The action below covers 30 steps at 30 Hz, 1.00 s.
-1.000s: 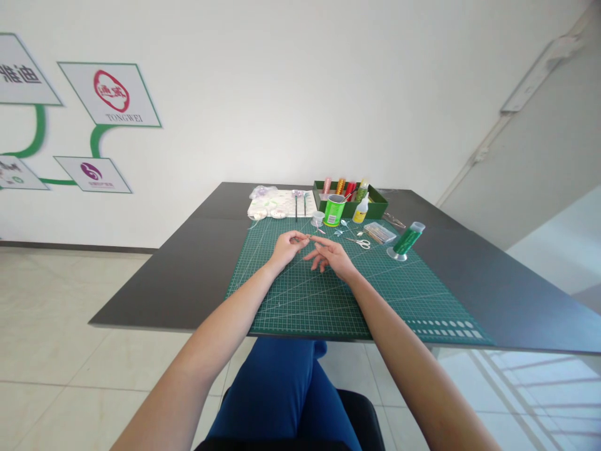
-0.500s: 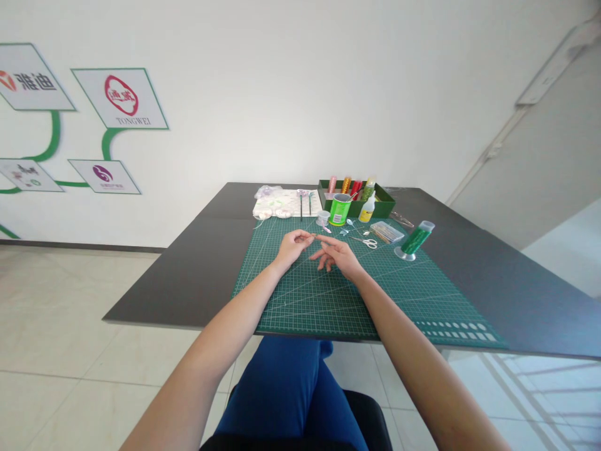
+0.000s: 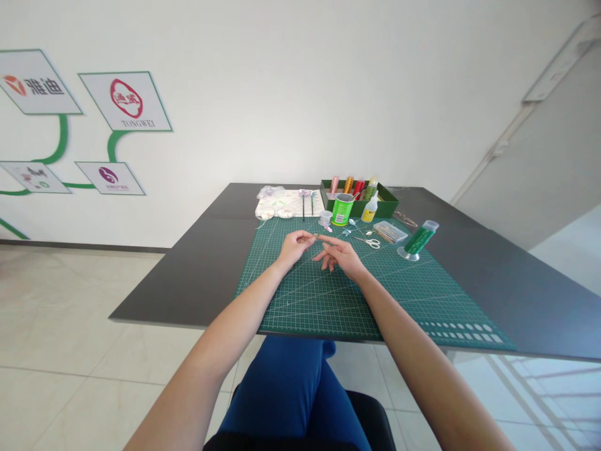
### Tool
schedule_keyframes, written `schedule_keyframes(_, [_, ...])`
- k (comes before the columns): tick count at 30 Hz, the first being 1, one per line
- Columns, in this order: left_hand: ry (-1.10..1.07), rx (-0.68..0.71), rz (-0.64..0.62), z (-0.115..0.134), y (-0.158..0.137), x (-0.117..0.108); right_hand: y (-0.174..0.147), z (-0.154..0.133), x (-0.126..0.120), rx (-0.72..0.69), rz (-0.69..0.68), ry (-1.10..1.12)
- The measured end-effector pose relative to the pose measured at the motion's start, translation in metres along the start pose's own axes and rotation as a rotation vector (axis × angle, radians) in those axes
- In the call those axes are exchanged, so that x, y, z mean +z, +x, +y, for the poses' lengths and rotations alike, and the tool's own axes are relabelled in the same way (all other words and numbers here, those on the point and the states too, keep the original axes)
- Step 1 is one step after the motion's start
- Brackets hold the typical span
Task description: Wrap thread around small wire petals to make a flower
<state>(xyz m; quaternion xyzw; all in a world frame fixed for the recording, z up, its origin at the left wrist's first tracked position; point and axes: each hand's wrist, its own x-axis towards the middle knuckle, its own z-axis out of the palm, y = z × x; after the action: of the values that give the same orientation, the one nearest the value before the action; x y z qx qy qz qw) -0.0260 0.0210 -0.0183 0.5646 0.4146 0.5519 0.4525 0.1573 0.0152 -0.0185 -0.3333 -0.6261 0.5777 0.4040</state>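
Note:
Over the green cutting mat (image 3: pixel 323 307), both hands meet at their fingertips. My left hand (image 3: pixel 294 247) pinches something very small at its thumb and index tips; its kind is too small to make out. Reaching in from the right, my right hand (image 3: pixel 342 255) has its index finger stretched out, the tip at or touching that small thing. Its other fingers are spread apart and slightly curled above the mat. Just beyond the hands lie small light-blue pieces (image 3: pixel 347 232) and a pair of white-handled scissors (image 3: pixel 372 243).
Behind stand a green can (image 3: pixel 342 211), a glue bottle (image 3: pixel 369 208) and a dark green box (image 3: pixel 387 208) with thread spools. A clear case (image 3: pixel 390 232) and a green spool (image 3: pixel 417 241) are to the right. White padding (image 3: pixel 282 203) lies back left.
The view has shifted slightly, so everything sits a little further right. Both hands keep nearly the same pose, fingertips together.

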Motion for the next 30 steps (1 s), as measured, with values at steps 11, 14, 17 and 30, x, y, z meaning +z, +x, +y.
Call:
schedule_keyframes(11, [-0.006,0.002,-0.015,-0.0013,-0.0005,-0.0008,0.0009,0.0005,-0.0004,-0.007,0.004,-0.01])
schedule_keyframes(14, [-0.001,-0.005,-0.022,-0.0015,-0.0003,-0.0011,0.0008,0.0004,-0.0007,-0.008,0.004,-0.008])
schedule_keyframes(17, [0.008,0.004,-0.029,-0.0015,0.0006,-0.0013,0.0004,0.0004,-0.001,-0.013,0.002,0.0])
schedule_keyframes(30, [-0.009,-0.015,-0.031,0.0046,-0.0018,0.0004,0.0006,-0.0012,-0.0012,-0.008,0.023,0.011])
